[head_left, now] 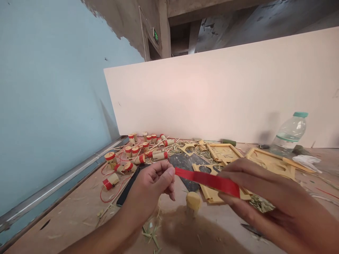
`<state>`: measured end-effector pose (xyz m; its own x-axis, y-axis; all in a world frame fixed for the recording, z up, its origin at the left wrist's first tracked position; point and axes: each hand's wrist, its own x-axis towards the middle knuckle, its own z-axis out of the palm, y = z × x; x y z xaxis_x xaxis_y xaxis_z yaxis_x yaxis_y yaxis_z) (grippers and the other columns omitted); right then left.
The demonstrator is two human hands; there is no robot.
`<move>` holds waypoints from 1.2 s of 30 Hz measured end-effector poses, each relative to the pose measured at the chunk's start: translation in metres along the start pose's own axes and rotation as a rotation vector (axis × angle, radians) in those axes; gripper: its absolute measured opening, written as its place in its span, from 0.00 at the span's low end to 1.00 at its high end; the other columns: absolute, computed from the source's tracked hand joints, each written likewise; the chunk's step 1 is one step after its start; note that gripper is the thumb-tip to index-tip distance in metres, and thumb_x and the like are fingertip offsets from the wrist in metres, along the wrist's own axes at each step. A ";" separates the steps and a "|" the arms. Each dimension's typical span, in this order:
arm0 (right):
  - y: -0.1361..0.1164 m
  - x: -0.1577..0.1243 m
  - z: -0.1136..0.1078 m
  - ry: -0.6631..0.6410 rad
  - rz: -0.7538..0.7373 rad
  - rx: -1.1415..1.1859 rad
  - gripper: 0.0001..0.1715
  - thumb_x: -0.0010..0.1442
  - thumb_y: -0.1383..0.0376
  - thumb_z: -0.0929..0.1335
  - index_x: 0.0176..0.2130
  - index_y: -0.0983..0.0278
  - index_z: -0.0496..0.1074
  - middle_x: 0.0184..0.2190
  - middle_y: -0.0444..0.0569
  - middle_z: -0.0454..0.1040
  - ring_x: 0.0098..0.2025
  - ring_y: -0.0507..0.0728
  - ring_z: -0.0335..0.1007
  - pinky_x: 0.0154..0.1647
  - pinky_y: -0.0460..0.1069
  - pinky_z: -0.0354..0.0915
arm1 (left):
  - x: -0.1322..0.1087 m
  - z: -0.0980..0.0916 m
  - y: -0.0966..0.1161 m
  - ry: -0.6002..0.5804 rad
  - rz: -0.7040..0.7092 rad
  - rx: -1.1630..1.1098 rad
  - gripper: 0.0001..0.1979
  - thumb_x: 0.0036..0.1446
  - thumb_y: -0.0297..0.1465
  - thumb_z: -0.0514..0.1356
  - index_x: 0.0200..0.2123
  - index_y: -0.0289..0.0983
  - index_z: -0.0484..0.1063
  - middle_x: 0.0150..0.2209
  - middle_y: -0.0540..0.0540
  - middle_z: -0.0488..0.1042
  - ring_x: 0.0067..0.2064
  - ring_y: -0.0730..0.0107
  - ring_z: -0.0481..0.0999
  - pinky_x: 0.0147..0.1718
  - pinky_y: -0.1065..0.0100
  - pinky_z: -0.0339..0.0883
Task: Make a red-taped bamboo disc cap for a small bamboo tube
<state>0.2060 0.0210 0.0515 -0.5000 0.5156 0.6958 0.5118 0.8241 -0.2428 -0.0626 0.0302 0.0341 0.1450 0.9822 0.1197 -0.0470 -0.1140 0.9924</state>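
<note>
Glossy red tape strip [202,179] is held in mid-air above the cluttered wooden counter [71,220], spanned between two bare hands. One end is pinched between the thumb and forefinger of the left hand [159,181], whose remaining fingers are curled; the other is gripped between the fingers and thumb of the right hand [265,192]. A hold at both ends is presumably adopted so that the strip is stretched flat and its surfaces are not folded together. Below the strip, a pale yellow, round-topped cylinder [193,201] is stood upright, probably so placed for easy reach. Pale cylinders with red bands [110,157] are grouped at the left, apparently to leave the near area free for handling. Behind the right hand, yellow cut-out panels [226,151] are partly covered; a dark, slender object [251,230] beneath it is too obscured to be identified. Whether a tape roll is concealed in the right palm cannot be told. Part of a flat black rectangular object [129,187] is hidden by the left hand, and both forearms are cut off by the frame.
</note>
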 end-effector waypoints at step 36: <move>-0.003 0.017 0.003 -0.220 0.938 1.096 0.21 0.67 0.48 0.76 0.54 0.55 0.84 0.37 0.46 0.82 0.41 0.60 0.81 0.41 0.50 0.79 | -0.020 -0.005 0.003 0.110 0.712 0.942 0.07 0.72 0.31 0.64 0.49 0.46 0.70 0.42 0.51 0.77 0.35 0.71 0.76 0.35 0.73 0.71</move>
<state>0.1943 0.0277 0.0622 -0.4352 0.8953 -0.0955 -0.0240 -0.1175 -0.9928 -0.0707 0.0110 0.0341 0.2930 0.6553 0.6963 0.6699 -0.6603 0.3395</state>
